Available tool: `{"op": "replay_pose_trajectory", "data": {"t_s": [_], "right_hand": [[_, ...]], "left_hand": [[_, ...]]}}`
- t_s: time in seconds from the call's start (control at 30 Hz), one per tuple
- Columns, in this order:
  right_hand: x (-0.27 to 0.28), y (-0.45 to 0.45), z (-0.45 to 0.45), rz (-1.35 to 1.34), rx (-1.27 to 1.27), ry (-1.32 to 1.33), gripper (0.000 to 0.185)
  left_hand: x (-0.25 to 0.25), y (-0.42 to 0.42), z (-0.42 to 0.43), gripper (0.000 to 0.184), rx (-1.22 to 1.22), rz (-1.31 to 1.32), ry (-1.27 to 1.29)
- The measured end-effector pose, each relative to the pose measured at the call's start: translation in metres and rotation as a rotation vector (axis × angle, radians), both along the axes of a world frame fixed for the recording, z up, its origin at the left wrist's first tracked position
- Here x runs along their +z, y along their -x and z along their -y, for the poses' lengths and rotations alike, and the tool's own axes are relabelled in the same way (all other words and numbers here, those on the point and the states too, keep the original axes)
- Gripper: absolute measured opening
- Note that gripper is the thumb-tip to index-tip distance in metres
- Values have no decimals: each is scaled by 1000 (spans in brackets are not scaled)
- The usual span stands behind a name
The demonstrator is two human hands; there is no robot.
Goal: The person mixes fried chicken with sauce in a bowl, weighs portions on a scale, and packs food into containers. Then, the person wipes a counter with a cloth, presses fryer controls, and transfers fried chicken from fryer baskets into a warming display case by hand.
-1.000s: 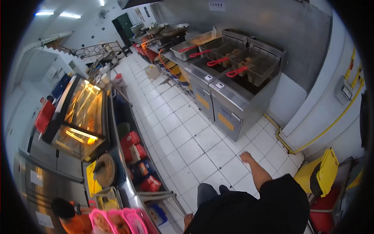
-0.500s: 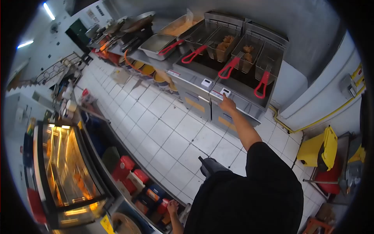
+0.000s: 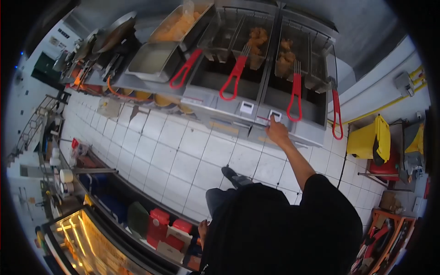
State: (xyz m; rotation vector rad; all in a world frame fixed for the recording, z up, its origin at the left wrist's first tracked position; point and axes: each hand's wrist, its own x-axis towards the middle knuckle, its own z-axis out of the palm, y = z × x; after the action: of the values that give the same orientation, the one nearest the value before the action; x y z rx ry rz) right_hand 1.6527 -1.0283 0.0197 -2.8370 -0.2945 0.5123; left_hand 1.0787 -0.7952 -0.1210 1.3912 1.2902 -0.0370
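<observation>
My right hand (image 3: 277,132) reaches forward with its index finger stretched out and the other fingers curled, nothing held. The fingertip touches a small white timer (image 3: 275,115) on the fryer's front ledge. A second white timer (image 3: 246,107) sits to its left. Behind them, the deep fryer (image 3: 286,97) has wire baskets with red handles, two holding fried pieces: a left basket (image 3: 251,56) and a right basket (image 3: 285,68). Low beside my body is my left hand (image 3: 202,231), largely hidden by the black shirt; its fingers do not show clearly.
Left of the fryer stand a metal pan (image 3: 155,62) and a tray of orange-coloured food (image 3: 181,25). A lit display case (image 3: 87,243) is at lower left, near red boxes (image 3: 158,224) on a shelf. A yellow bin (image 3: 369,140) stands at right on the white tiled floor (image 3: 183,151).
The view has turned and come closer to the fryer. My right index finger stays at the same timer. My left hand now sits closer against my body and is more hidden.
</observation>
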Motion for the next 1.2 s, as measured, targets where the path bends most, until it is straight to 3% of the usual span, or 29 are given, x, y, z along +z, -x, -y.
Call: {"op": "replay_pose_trajectory", "data": {"t_s": [0.07, 0.1, 0.17, 0.27, 0.33, 0.43, 0.63, 0.73, 0.93, 1.2], "right_hand": [[21, -7, -17, 30, -11, 16, 64], [31, 3, -26, 20, -20, 27, 63], [47, 9, -55, 4, -33, -91, 64], [39, 5, -86, 31, -6, -179, 65], [41, 3, -111, -76, -37, -94, 66], [9, -1, -121, -50, -38, -30, 67], [20, -4, -147, 26, -84, 50, 40], [21, -7, -158, 63, -86, 73, 39], [25, -8, -172, -37, -79, 256, 53], [18, -5, -178, -10, -112, 252, 61]], "left_hand": [[-7, -13, -32, 31, -56, -49, -26], [-45, 6, -58, 35, -465, -81, -297], [-16, -26, -86, 36, -299, -52, -82], [-23, -47, -134, 37, -376, 165, -88], [-16, -71, -172, 36, -106, -35, 239], [-10, -100, -223, 37, 6, -116, 250], [-16, -130, -296, 37, -71, -80, 229], [-28, -139, -319, 36, -204, -89, 290], [-38, -154, -374, 38, -297, -140, 298], [-31, -170, -413, 37, -264, -156, 285]]}}
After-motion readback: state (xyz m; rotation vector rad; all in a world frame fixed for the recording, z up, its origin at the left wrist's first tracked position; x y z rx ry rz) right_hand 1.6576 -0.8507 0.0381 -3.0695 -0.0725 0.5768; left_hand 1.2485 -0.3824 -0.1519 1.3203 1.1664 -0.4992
